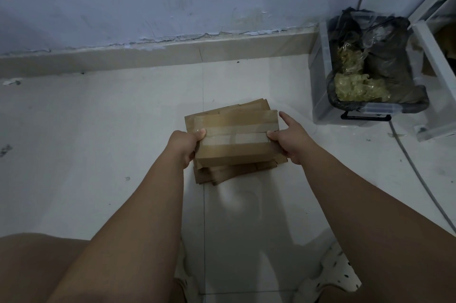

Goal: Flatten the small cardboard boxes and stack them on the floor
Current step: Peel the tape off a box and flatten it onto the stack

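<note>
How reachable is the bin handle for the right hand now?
Probably not yet: the right hand grips the box. Nothing stands between it and the handle, so letting go should do.

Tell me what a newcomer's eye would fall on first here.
First, the small taped brown cardboard box at the centre, gripped by the left hand and right hand. Under it lies a pile of flattened brown cardboard on the white tiled floor. A clear plastic bin with a black liner stands at the right.

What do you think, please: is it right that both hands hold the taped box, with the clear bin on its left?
No: the head view shows the clear bin on its right; left hand and right hand hold the taped box.
</note>
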Action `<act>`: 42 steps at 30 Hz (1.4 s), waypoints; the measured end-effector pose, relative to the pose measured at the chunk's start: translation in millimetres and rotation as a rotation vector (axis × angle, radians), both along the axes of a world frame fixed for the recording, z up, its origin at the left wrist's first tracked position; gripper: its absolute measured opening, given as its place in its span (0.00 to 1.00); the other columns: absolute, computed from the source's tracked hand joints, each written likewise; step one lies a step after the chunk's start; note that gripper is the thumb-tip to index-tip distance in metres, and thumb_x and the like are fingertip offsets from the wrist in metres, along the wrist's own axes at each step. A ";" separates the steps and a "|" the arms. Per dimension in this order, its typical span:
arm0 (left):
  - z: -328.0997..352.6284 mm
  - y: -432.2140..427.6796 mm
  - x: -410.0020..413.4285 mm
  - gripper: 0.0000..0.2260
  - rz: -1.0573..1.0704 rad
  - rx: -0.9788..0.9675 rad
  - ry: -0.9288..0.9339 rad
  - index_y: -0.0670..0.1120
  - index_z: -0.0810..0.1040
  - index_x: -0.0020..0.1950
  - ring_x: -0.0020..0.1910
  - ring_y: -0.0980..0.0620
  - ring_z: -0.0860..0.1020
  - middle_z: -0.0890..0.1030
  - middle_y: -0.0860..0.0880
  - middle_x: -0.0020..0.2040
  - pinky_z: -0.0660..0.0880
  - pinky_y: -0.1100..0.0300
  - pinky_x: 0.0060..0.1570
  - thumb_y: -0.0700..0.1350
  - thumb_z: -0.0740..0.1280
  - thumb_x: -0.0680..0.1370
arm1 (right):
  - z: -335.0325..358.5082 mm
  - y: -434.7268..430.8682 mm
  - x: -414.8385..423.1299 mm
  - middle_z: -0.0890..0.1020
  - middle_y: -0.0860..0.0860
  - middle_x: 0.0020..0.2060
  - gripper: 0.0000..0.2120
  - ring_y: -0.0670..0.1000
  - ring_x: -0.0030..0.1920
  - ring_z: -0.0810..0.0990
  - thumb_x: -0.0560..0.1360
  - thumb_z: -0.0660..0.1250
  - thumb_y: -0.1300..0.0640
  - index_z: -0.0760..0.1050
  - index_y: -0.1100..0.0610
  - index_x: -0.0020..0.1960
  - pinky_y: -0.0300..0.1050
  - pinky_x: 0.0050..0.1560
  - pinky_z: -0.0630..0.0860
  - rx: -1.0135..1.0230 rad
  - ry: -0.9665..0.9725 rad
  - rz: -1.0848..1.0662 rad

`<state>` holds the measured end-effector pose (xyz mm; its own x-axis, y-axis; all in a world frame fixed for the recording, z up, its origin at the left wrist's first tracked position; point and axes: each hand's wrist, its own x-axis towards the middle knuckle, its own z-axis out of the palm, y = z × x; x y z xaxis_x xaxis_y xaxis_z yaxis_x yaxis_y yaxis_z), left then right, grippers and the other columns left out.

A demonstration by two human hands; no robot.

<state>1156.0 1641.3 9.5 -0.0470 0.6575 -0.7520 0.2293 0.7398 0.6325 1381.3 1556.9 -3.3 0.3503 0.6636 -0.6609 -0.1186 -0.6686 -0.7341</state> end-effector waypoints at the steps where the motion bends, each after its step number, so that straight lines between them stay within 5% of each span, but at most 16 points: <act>1: 0.4 -0.5 1.6 0.10 0.013 0.017 0.015 0.38 0.74 0.44 0.36 0.50 0.76 0.77 0.45 0.41 0.75 0.60 0.33 0.44 0.72 0.74 | -1.0 0.9 0.8 0.77 0.54 0.62 0.33 0.49 0.47 0.79 0.76 0.66 0.63 0.58 0.45 0.75 0.40 0.37 0.73 -0.002 0.000 -0.007; 6: -2.4 -1.5 0.2 0.18 0.038 0.026 0.069 0.36 0.74 0.50 0.39 0.47 0.77 0.78 0.44 0.46 0.74 0.58 0.34 0.47 0.75 0.71 | 0.3 2.5 2.7 0.76 0.55 0.64 0.35 0.49 0.45 0.78 0.76 0.67 0.63 0.55 0.45 0.77 0.42 0.36 0.73 -0.041 0.032 -0.011; 9: -2.5 2.0 4.3 0.21 -0.081 0.104 0.322 0.38 0.73 0.47 0.45 0.41 0.78 0.78 0.40 0.49 0.75 0.55 0.39 0.53 0.75 0.70 | 3.1 2.6 0.8 0.75 0.55 0.65 0.33 0.52 0.50 0.79 0.76 0.66 0.63 0.58 0.46 0.76 0.48 0.43 0.78 -0.019 -0.050 -0.005; 12: -1.8 3.8 11.6 0.21 -0.114 0.195 0.418 0.38 0.73 0.45 0.52 0.38 0.78 0.80 0.37 0.52 0.75 0.52 0.45 0.54 0.74 0.70 | 7.1 6.6 -6.5 0.65 0.55 0.72 0.34 0.59 0.66 0.69 0.77 0.63 0.62 0.52 0.42 0.77 0.54 0.65 0.70 -0.057 -0.449 0.184; 14: -0.8 3.2 13.7 0.20 -0.109 0.219 0.419 0.40 0.71 0.38 0.53 0.38 0.79 0.80 0.37 0.49 0.76 0.50 0.49 0.54 0.74 0.70 | 12.4 7.4 -20.1 0.53 0.51 0.77 0.34 0.60 0.74 0.54 0.77 0.58 0.63 0.53 0.39 0.76 0.57 0.69 0.62 -0.031 -0.744 0.410; 18: 0.5 3.1 10.3 0.15 -0.025 0.219 0.243 0.41 0.74 0.38 0.46 0.42 0.79 0.76 0.47 0.37 0.77 0.50 0.50 0.51 0.73 0.73 | 6.4 -0.1 -49.4 0.40 0.45 0.77 0.31 0.57 0.75 0.32 0.76 0.61 0.45 0.51 0.34 0.74 0.66 0.72 0.41 0.046 -0.824 0.726; 20: 1.1 -0.5 9.4 0.12 0.084 0.173 0.050 0.41 0.76 0.41 0.36 0.48 0.75 0.75 0.47 0.37 0.76 0.56 0.38 0.49 0.67 0.77 | 0.2 -3.2 -49.6 0.36 0.45 0.77 0.35 0.57 0.74 0.29 0.73 0.62 0.35 0.48 0.32 0.74 0.68 0.70 0.36 0.021 -0.833 0.742; 24: 4.1 -4.4 11.1 0.08 0.174 0.145 -0.102 0.43 0.77 0.41 0.27 0.54 0.73 0.77 0.48 0.35 0.70 0.66 0.25 0.36 0.61 0.78 | -3.1 -0.4 -40.8 0.35 0.45 0.76 0.34 0.58 0.74 0.30 0.73 0.62 0.34 0.48 0.30 0.73 0.70 0.70 0.37 0.021 -0.823 0.721; 28: 10.1 -2.1 13.4 0.07 0.185 0.086 -0.208 0.41 0.77 0.41 0.18 0.59 0.70 0.75 0.51 0.25 0.67 0.69 0.20 0.41 0.67 0.77 | -9.3 -4.3 -38.6 0.35 0.44 0.76 0.35 0.57 0.74 0.29 0.72 0.63 0.33 0.47 0.29 0.72 0.69 0.69 0.37 0.029 -0.821 0.695; 34: 6.6 -4.3 14.1 0.08 0.247 0.035 -0.237 0.40 0.77 0.40 0.17 0.59 0.69 0.75 0.49 0.27 0.65 0.70 0.19 0.38 0.65 0.79 | -14.2 -5.7 -33.6 0.34 0.42 0.76 0.35 0.55 0.74 0.28 0.71 0.64 0.34 0.48 0.27 0.71 0.68 0.70 0.36 0.051 -0.787 0.669; 37: 4.0 -2.9 17.6 0.08 0.182 0.093 -0.109 0.33 0.78 0.51 0.24 0.57 0.75 0.80 0.43 0.34 0.71 0.67 0.25 0.37 0.64 0.79 | -17.0 -6.5 -36.1 0.34 0.41 0.75 0.35 0.55 0.74 0.27 0.71 0.64 0.33 0.47 0.27 0.71 0.67 0.70 0.36 0.054 -0.809 0.680; 39: -0.4 -2.0 21.2 0.12 0.079 0.137 0.033 0.35 0.76 0.59 0.43 0.50 0.79 0.81 0.39 0.49 0.76 0.61 0.42 0.38 0.60 0.80 | -19.1 -6.7 -38.0 0.33 0.41 0.75 0.36 0.55 0.73 0.27 0.71 0.63 0.33 0.46 0.27 0.71 0.67 0.69 0.36 0.058 -0.822 0.681; 42: 0.0 -5.5 26.0 0.08 -0.068 0.275 0.291 0.43 0.75 0.52 0.51 0.46 0.74 0.75 0.47 0.49 0.72 0.55 0.50 0.39 0.55 0.81 | -21.2 -6.0 -38.9 0.34 0.40 0.75 0.36 0.54 0.73 0.27 0.71 0.64 0.33 0.46 0.26 0.70 0.67 0.69 0.35 0.058 -0.822 0.668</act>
<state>1181.9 1635.8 9.5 -0.1820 0.8413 -0.5091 0.4707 0.5291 0.7061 1342.4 1550.9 -24.5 0.2281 0.9093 -0.3481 0.8072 -0.3765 -0.4546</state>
